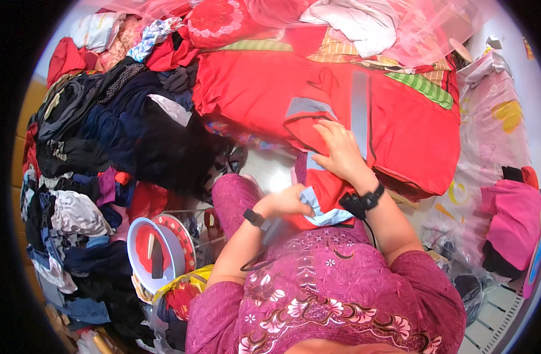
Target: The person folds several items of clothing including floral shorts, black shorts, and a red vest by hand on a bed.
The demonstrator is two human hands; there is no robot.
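A red garment with grey bands and dark piping lies partly over my lap and partly on a larger spread of red fabric. My left hand grips the light blue edge of the garment's near end, just above my thighs. Farther up, my right hand rests palm down on the garment with its fingers spread. Some of the near end is hidden by my forearms and wrist straps.
Dark clothes are heaped at left, above more mixed clothes. A pale blue basin stands near my left elbow, beside a yellow plastic bag. A plastic-covered surface and folded pink cloth are at right.
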